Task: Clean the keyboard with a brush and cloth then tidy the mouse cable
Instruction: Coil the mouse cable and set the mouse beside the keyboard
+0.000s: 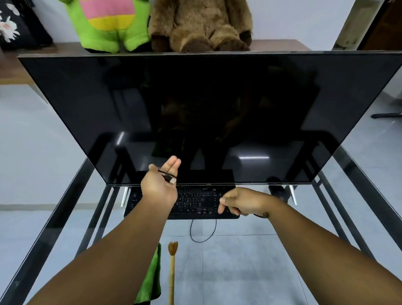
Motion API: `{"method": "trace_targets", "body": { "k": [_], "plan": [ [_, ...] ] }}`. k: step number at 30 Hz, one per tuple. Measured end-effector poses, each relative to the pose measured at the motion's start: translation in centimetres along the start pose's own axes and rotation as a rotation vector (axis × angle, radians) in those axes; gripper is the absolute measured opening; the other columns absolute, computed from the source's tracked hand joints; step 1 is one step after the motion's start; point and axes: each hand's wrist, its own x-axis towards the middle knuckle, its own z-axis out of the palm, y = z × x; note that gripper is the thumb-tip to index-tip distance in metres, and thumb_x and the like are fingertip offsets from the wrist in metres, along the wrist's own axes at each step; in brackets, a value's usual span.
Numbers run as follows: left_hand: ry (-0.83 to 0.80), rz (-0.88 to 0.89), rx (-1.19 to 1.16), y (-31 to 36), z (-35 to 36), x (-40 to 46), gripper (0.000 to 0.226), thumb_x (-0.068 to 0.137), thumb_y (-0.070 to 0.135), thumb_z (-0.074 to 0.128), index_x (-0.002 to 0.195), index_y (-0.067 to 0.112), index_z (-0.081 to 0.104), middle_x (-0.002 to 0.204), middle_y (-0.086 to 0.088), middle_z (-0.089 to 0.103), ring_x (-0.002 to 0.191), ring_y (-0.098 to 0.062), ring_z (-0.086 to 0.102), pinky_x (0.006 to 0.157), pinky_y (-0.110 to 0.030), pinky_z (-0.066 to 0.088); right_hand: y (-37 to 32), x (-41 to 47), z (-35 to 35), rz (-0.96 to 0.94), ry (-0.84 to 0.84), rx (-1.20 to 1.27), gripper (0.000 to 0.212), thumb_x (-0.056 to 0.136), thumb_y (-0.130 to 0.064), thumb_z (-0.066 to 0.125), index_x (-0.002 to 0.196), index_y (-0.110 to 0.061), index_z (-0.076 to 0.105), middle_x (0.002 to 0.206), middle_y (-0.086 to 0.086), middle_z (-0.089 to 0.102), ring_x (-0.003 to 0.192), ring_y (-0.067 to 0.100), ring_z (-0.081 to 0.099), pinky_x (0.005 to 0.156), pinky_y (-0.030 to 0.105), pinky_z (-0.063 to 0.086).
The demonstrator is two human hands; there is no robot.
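A: Head view, only one. Left hand (161,186) raised above the flat black wired keyboard (198,203), palm up, thumb pinching a thin black cable with a silver USB plug (171,179) across straight fingers.

B: So left grip is grasping the cable. Right?

A: Right hand (241,203) sits over the keyboard's right end, fingers curled, one pointing left. A dark strand shows at its wrist, but I cannot tell whether that grip holds anything.

B: Task progress?

A: My judgement: late stage. The wooden-handled brush with tan bristles (172,274) and the folded green microfibre cloth (150,282) both lie set down on the glass-topped counter with black metal frame (61,214), near edge, just beside each other, well apart from the keyboard. Looks like cleaning is finished and cable tidying is under way, not done.

B: Why not done?

A: A loose loop of thin black wire (202,232) hangs out in front of the keyboard on the glass. Whether it belongs to the mouse or the keyboard, can't tell.

B: Mouse?

A: Dark rounded mouse (277,190) sits right of the keyboard, under the large black switched-off monitor (205,106), partly hidden.

B: Keyboard condition?

A: Flat, square to the screen, white legends readable; dust too small to judge.
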Motion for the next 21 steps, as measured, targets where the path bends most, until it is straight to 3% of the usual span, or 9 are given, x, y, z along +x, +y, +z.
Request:
{"method": "trace_targets", "body": {
  "k": [3, 5, 6, 7, 10, 11, 13, 17, 21],
  "plan": [
    [0.064, 0.158, 0.271, -0.2, -0.8, 0.9, 0.047, 0.106, 0.027, 0.024, 0.151, 0.014, 0.018, 0.099, -0.007, 0.074, 0.095, -0.017, 0.071, 0.070, -0.026, 0.049, -0.5, -0.6, -0.5, -0.002, -0.125, -0.039, 0.032, 0.101, -0.037, 0.046, 0.096, -0.025, 0.075, 0.054, -0.005, 0.045, 0.065, 0.020, 0.039, 0.062, 0.027, 0.035],
    [0.037, 0.233, 0.602, -0.8, -1.9, 2.0, 0.049, 0.105, 0.030, 0.025, 0.148, 0.007, 0.022, 0.096, 0.002, 0.074, 0.096, -0.011, 0.070, 0.093, -0.043, 0.050, -1.1, -1.2, -1.2, -0.012, -0.185, -0.038, 0.029, 0.101, -0.035, 0.048, 0.100, -0.025, 0.075, 0.053, -0.005, 0.043, 0.061, 0.017, 0.038, 0.064, 0.029, 0.035],
    [0.004, 0.247, 0.760, -1.0, -2.4, 2.2, 0.050, 0.105, 0.030, 0.026, 0.147, 0.004, 0.022, 0.097, 0.004, 0.074, 0.097, -0.012, 0.068, 0.103, -0.051, 0.042, -1.5, -1.5, -1.7, -0.028, -0.206, -0.023, 0.028, 0.101, -0.032, 0.049, 0.103, -0.023, 0.075, 0.053, -0.003, 0.042, 0.058, 0.015, 0.037, 0.062, 0.027, 0.034],
    [-0.037, 0.235, 0.902, -1.3, -2.8, 2.2, 0.051, 0.105, 0.030, 0.026, 0.147, 0.001, 0.020, 0.100, 0.003, 0.072, 0.100, -0.014, 0.067, 0.105, -0.051, 0.040, -2.0, -1.9, -2.2, -0.050, -0.227, -0.011, 0.026, 0.101, -0.028, 0.051, 0.106, -0.020, 0.075, 0.054, -0.002, 0.041, 0.057, 0.013, 0.036, 0.059, 0.024, 0.032],
    [-0.135, 0.067, 1.183, -2.5, -3.1, 1.2, 0.050, 0.105, 0.026, 0.029, 0.148, 0.002, 0.020, 0.106, -0.009, 0.072, 0.098, -0.020, 0.068, 0.087, -0.029, 0.042, -3.6, -2.6, -3.9, -0.154, -0.275, -0.004, 0.023, 0.099, -0.022, 0.054, 0.109, -0.015, 0.073, 0.055, 0.000, 0.040, 0.053, 0.011, 0.033, 0.056, 0.023, 0.029],
    [-0.176, -0.014, 1.230, -2.9, -3.3, 0.9, 0.048, 0.106, 0.025, 0.029, 0.147, 0.002, 0.022, 0.100, -0.012, 0.073, 0.090, -0.021, 0.070, 0.086, -0.028, 0.043, -4.2, -2.8, -4.3, -0.187, -0.257, 0.007, 0.022, 0.099, -0.021, 0.055, 0.107, -0.013, 0.074, 0.053, -0.001, 0.040, 0.053, 0.010, 0.033, 0.056, 0.024, 0.030],
    [-0.293, -0.154, 1.326, -3.6, -3.7, 0.2, 0.046, 0.105, 0.027, 0.031, 0.141, 0.000, 0.034, 0.081, -0.014, 0.074, 0.071, -0.021, 0.071, 0.097, -0.036, 0.042, -5.4, -3.3, -5.1, -0.237, -0.160, 0.073, 0.020, 0.099, -0.018, 0.054, 0.100, -0.009, 0.072, 0.052, -0.003, 0.039, 0.050, 0.008, 0.033, 0.056, 0.023, 0.030],
    [-0.569, -0.290, 1.255, -4.5, -4.2, -1.0, 0.047, 0.104, 0.038, 0.030, 0.123, 0.013, 0.065, 0.046, -0.008, 0.050, 0.051, -0.019, 0.051, 0.100, -0.040, 0.042, -6.4, -3.1, -5.7, -0.272, 0.078, 0.237, 0.022, 0.100, -0.021, 0.054, 0.092, -0.007, 0.069, 0.054, -0.003, 0.038, 0.048, 0.007, 0.030, 0.052, 0.021, 0.028],
    [-0.684, -0.414, 0.981, -4.6, -3.3, -2.6, 0.077, 0.099, 0.058, 0.018, 0.094, 0.003, 0.073, 0.039, 0.001, 0.026, 0.038, -0.014, 0.026, 0.084, -0.031, 0.049, -6.1, -1.3, -5.0, -0.237, 0.392, 0.289, 0.018, 0.092, -0.029, 0.066, 0.087, -0.012, 0.070, 0.053, -0.014, 0.052, 0.048, 0.000, 0.044, 0.058, 0.020, 0.038]
  ]
}}
